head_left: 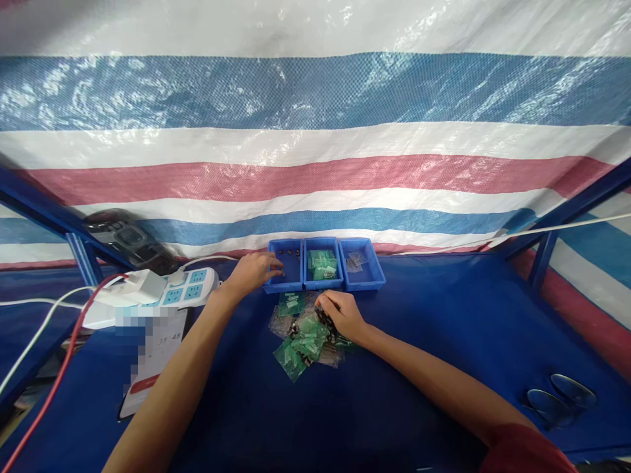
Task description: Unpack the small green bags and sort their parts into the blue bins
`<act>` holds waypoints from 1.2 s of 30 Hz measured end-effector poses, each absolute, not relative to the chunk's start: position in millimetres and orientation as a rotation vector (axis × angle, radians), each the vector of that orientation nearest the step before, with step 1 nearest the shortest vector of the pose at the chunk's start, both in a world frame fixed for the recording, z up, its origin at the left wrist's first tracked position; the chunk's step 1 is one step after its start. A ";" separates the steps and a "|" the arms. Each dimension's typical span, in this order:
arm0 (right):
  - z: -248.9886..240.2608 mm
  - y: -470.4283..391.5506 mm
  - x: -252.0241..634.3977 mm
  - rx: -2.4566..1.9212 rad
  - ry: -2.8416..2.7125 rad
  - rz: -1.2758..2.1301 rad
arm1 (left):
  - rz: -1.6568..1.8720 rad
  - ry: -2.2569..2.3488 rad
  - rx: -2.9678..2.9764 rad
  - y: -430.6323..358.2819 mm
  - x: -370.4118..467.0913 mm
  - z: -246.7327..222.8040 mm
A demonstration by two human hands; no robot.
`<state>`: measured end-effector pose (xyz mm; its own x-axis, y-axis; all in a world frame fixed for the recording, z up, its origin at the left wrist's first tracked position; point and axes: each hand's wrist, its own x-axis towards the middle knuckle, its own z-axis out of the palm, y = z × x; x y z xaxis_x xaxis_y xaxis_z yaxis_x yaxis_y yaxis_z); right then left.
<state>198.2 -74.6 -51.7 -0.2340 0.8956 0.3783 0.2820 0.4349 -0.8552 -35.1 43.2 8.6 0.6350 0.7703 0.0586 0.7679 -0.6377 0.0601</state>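
Blue trays, three, stood behind one packet heap, overlapped beyond counting; your left hand curled at the leftmost, your right hand at the heap, neither grip's contents discernible.

Extends the left arm from near left toward the far middle, bending slightly rightward at the left wrist, with the left hand palm down and fingers loosely bent, a little apart. Angles the right forearm in from near right, with the right hand nearer than the left, pointing left and curled inward.
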 end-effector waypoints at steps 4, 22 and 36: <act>-53.5 -74.3 198.1 -1.003 -1.746 0.826 | 0.136 1.313 2.806 43.3 -35.0 8.5; -51.3 -78.7 199.3 -1.043 -1.639 0.735 | 0.710 1.220 2.736 -22.3 4.1 62.7; -53.4 -79.3 198.8 -1.041 -1.618 0.765 | -0.288 1.287 2.677 -73.8 5.5 20.0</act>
<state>198.8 -79.3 -53.4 -0.1056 0.9056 0.4107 0.2571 0.4239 -0.8685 5.5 -73.8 20.0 0.6121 0.7536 -0.2394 0.7838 -0.6183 0.0579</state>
